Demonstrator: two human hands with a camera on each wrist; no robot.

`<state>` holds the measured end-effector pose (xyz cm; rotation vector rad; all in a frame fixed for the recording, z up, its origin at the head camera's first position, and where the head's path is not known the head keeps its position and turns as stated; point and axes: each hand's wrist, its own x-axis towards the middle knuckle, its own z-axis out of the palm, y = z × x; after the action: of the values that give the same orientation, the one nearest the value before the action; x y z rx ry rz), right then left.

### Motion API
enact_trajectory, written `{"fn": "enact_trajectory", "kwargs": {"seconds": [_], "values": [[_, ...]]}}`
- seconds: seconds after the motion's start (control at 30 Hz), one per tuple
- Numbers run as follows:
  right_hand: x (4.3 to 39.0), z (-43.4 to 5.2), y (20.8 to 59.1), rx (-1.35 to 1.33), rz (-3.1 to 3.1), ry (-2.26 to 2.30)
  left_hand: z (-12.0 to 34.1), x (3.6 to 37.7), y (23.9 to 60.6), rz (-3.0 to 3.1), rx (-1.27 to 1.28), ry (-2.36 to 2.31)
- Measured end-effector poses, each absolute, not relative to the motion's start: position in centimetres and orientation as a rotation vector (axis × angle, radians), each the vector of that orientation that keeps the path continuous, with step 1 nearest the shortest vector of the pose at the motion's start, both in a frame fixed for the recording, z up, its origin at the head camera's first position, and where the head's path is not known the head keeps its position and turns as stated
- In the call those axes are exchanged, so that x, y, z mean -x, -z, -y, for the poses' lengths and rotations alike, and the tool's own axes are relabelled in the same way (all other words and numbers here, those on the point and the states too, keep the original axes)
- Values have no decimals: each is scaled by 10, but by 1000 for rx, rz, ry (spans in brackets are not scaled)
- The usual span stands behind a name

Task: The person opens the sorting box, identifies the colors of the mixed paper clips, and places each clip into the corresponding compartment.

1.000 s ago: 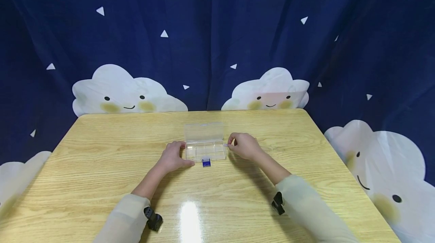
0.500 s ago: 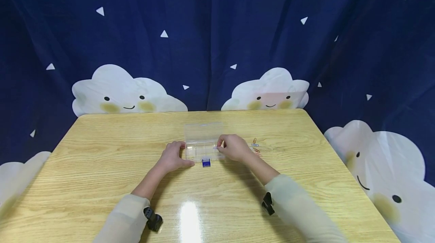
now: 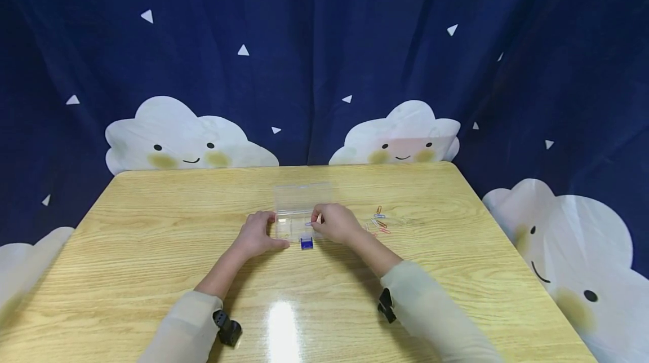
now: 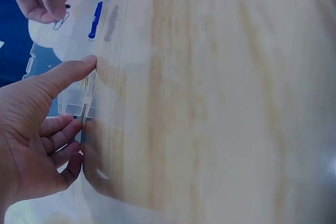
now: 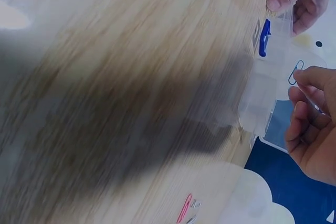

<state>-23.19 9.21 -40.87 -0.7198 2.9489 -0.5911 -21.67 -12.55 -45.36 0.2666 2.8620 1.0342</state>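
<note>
A clear plastic box (image 3: 285, 229) with compartments lies on the table, its clear lid (image 3: 300, 197) folded back and a blue latch (image 3: 306, 243) at the front. My left hand (image 3: 256, 234) grips the box's left end, thumb at the front side, fingers behind. Over the middle of the box, my right hand (image 3: 334, 223) pinches a bluish paper clip (image 5: 296, 73) between thumb and fingertip; in the right wrist view the clip sticks out above the compartments. Something small and yellowish (image 4: 84, 83) shows in the left compartment, too blurred to tell.
Several loose paper clips, among them a red one (image 3: 382, 224) and a blue one (image 3: 379, 216), lie on the wooden table (image 3: 162, 250) right of the box. A dark blue curtain (image 3: 284, 70) with clouds hangs behind the table's far edge.
My right hand has moved left with the paper clip, from beside the box's right end to over its middle, uncovering the loose clips. My left hand stays on the box.
</note>
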Motion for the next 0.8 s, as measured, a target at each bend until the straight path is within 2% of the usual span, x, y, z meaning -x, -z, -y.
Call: {"fn": "enact_trajectory", "kwargs": {"seconds": [0.8], "values": [[231, -69, 410, 765, -2932, 532, 126, 217, 454, -2864, -267, -1023]]}}
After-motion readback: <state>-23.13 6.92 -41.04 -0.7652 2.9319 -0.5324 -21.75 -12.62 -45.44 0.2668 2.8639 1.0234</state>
